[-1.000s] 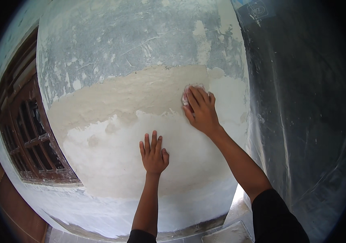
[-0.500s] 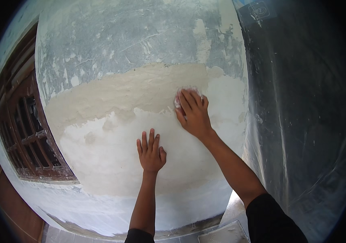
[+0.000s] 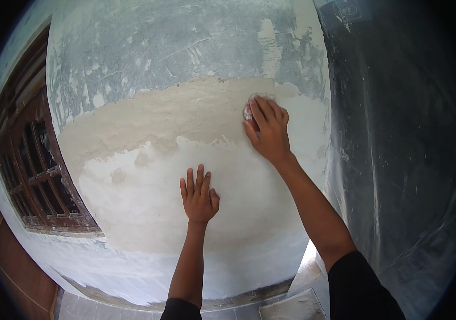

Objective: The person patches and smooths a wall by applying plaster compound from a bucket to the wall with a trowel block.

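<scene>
A plastered wall (image 3: 148, 213) fills the middle of the view, grey and patchy above, with a damp-looking beige band and paler white plaster below. My right hand (image 3: 271, 128) is closed over a rounded red and white pad (image 3: 249, 112), pressing it against the wall at the right end of the beige band. Most of the pad is hidden under the fingers, and whether it is sponge or cloth I cannot tell. Lower and to the left, my left hand (image 3: 198, 198) lies flat on the pale plaster, fingers spread, holding nothing.
On the left, a brown wooden window frame (image 3: 60, 169) with bars is set in the wall. Translucent plastic sheeting (image 3: 398, 160) hangs over a dark area on the right. At the wall's foot, a plaster-smeared board or tray (image 3: 292, 308) rests near grey floor tiles (image 3: 97, 310).
My right hand has slid the pad up and to the right along the wall. My left hand stays at about the same spot on the plaster.
</scene>
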Available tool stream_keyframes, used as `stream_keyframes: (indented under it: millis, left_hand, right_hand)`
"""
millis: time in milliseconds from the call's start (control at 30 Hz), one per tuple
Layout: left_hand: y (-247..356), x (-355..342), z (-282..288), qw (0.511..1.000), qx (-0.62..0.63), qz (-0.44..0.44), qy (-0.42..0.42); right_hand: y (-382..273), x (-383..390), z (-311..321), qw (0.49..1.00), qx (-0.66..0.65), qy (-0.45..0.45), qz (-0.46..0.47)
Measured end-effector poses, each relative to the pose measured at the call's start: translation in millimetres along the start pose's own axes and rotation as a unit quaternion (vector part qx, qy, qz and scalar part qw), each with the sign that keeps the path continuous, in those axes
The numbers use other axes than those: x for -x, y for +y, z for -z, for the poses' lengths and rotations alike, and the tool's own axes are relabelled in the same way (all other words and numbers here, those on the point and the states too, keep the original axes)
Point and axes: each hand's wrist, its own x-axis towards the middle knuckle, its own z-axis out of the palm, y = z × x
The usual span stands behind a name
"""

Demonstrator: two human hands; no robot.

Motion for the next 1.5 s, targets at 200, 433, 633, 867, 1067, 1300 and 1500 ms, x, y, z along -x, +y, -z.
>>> stream_keyframes:
  millis: [200,433,633,867,1067,1300,1500]
  left_hand:
    - [-1,-1,7,1.000,-0.003,0.014,-0.008]
    - [2,0,2,1.000,0.001,0.011,-0.003]
    - [0,2,3,1.000,0.008,0.010,-0.004]
    - [0,2,0,1.000,0.012,0.007,-0.005]
    - [-5,3,0,1.000,0.010,-0.001,-0.006]
    - [-3,3,3,1.000,0.005,0.015,0.004]
    - [4,-1,-3,1.000,0.018,0.005,0.007]
  right_hand:
    - [-34,126,25,0.992,-0.065,-0.103,0.014]
    - [22,-21,17,0.998,-0.036,0.039,0.031]
    - [-15,112,25,0.993,-0.051,-0.106,-0.002]
    - [-4,13,26,0.997,-0.077,0.015,0.012]
    - [-2,26,5,0.999,-0.038,-0.019,-0.024]
    - [-41,96,28,0.993,-0.088,-0.070,0.018]
    - [-11,-36,1,0.999,-0.050,0.017,-0.001]
